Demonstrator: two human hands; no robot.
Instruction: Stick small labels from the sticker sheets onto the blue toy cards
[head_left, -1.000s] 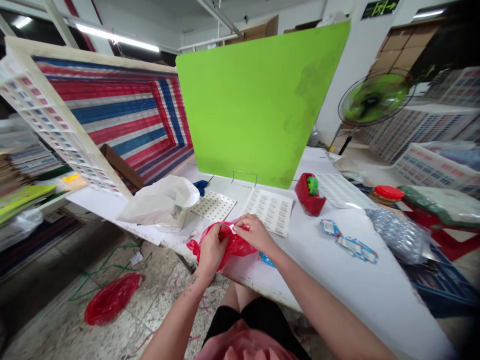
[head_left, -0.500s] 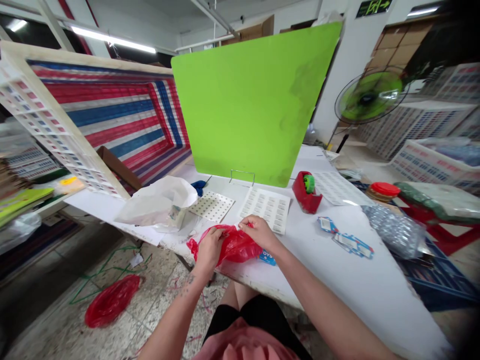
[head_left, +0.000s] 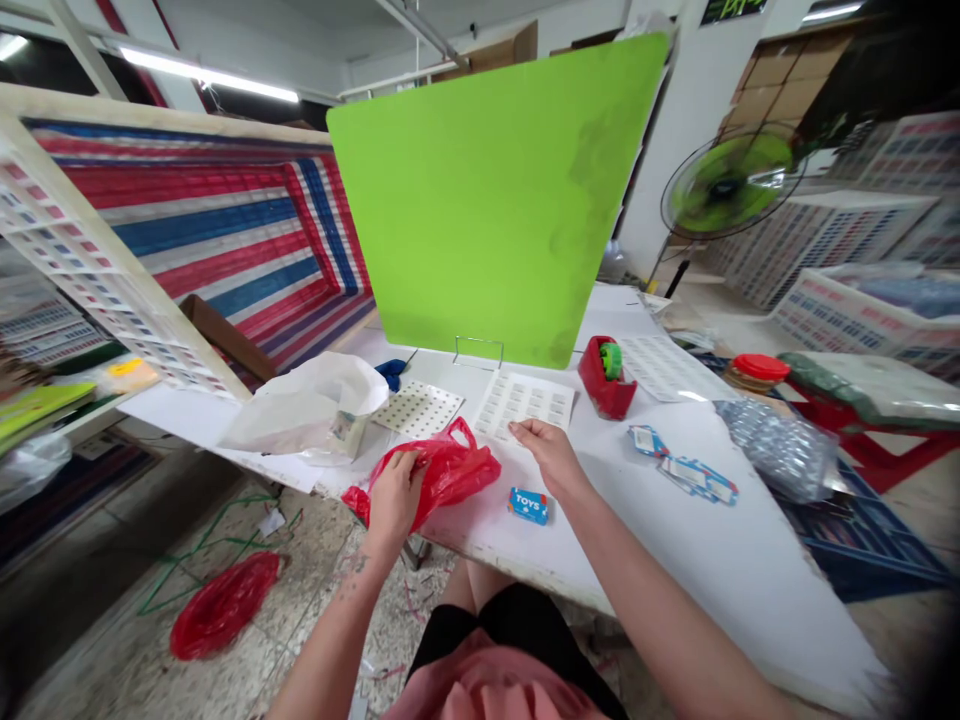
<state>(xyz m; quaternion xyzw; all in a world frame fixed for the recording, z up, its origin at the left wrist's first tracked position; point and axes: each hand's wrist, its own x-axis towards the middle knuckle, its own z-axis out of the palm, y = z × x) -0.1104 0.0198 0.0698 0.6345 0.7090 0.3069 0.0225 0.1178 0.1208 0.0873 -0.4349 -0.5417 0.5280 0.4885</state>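
Red bag (head_left: pixel 455 477) now off "TOYS" card (head_left: pixel 528 506)

Your fan (head_left: pixel 731 185) at far right is blurred. The exit sign (head_left: pixel 733 10) above it is cut off by the top edge.

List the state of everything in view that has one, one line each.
Left hand: gripping red bag
Right hand: fingertips pinched, contents unclear
Red bag: crumpled
TOYS box: lying lettering up, apparently closed
Tape dispenser: loaded, green roll
Board: upright
Jar: lid on
Fan: blades blurred, probably running
Ceiling light: lit
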